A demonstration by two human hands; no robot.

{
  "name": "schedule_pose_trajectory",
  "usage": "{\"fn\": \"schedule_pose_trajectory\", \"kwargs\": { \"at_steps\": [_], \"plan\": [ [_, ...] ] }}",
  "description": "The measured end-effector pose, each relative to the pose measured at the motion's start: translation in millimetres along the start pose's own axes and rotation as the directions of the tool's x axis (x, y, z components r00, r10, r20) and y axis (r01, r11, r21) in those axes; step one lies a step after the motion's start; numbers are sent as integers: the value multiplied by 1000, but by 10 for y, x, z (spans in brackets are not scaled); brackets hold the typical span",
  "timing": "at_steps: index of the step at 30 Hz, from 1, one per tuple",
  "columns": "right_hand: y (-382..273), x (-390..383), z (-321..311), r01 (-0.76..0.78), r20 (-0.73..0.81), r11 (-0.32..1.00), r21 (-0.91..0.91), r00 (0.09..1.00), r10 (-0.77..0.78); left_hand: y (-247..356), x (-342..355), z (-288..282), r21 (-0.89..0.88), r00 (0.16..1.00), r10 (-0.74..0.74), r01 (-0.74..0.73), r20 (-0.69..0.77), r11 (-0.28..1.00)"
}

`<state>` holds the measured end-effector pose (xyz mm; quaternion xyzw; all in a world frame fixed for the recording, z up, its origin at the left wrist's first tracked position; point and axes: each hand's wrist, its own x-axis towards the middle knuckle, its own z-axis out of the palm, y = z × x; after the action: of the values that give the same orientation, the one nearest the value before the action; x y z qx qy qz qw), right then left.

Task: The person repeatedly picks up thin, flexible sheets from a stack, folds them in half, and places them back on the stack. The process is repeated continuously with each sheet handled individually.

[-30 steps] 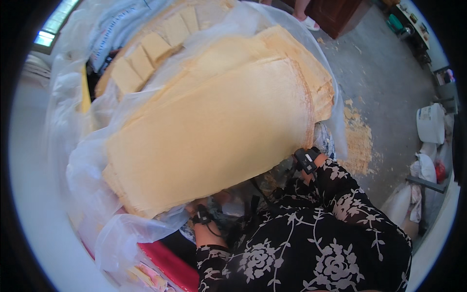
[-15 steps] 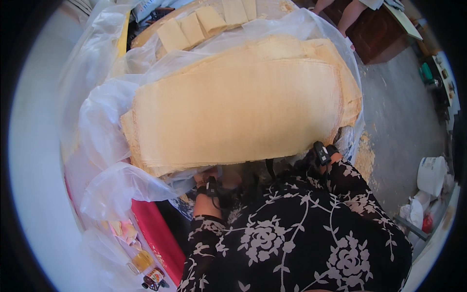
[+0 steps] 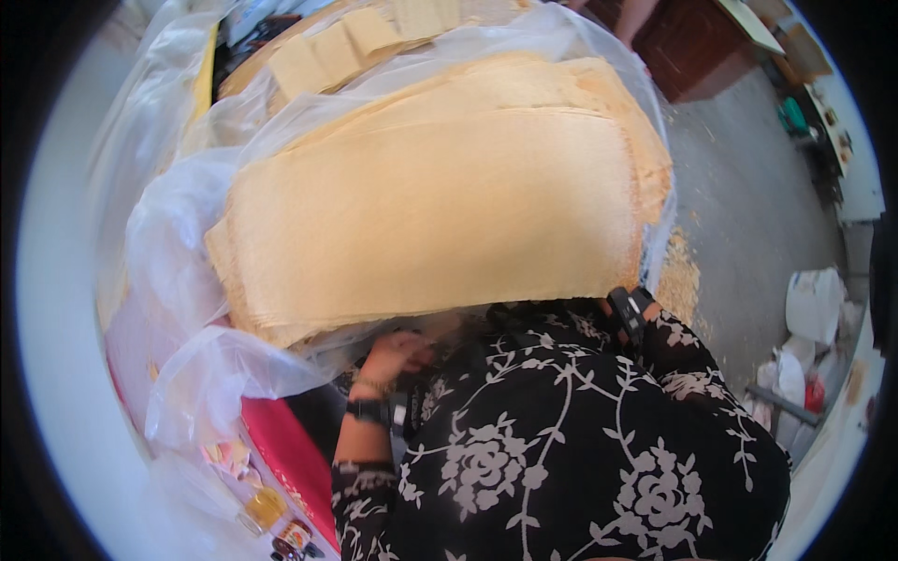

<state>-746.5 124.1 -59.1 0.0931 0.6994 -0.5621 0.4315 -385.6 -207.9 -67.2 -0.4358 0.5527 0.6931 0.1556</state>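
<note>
A broad stack of thin tan sheets (image 3: 430, 215) lies before me, its layers uneven at the edges. My left hand (image 3: 400, 350) is just below the stack's near edge, close to my body, its fingers curled inward. Whatever they may hold is hidden. At the near right corner of the stack is my right hand (image 3: 610, 309), mostly covered by the sheets and my wrist device, so its fingers do not show. Clear plastic sheeting (image 3: 182, 220) spreads from under the stack and bunches up on the left.
Smaller folded tan pieces (image 3: 337, 51) line the far side. Left of me are a red surface (image 3: 290, 458), a jar of yellow contents (image 3: 266, 507) and a dark bottle (image 3: 297, 538). Crumbs (image 3: 681, 280) litter the floor near a white bucket (image 3: 812, 304). Another person's limb (image 3: 634, 19) shows beyond.
My left hand has drawn back from beneath the stack's near edge, and more of it shows. My right hand stays by the near right corner. The whole view has shifted slightly.
</note>
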Motion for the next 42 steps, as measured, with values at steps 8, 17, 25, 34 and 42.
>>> {"fn": "schedule_pose_trajectory", "kwargs": {
  "at_steps": [8, 17, 25, 34, 42],
  "plan": [
    [-301, -628, -131, -225, 377, 672, 705, 922, -87, 1685, -848, 809, 893, 448, 832, -434, 328, -119],
    [-1158, -1047, -106, 480, 2, 868, 126, 875, -484, 1936, -440, 1069, 884, 292, 848, -301, 442, -357],
    [-1636, -254, 183, 530, -124, 740, -414, 773, -622, 1960, -258, 889, 930, 240, 903, -185, 357, -318],
    [-1571, -549, 303, 451, -21, 890, 73, 892, -451, 2184, -297, 772, 986, 436, 884, -71, 168, -153],
    [-1456, -548, 210, 534, -51, 819, 211, 842, -536, 2698, 3, 1778, 916, 281, 876, -213, 391, -341]
  ]
}}
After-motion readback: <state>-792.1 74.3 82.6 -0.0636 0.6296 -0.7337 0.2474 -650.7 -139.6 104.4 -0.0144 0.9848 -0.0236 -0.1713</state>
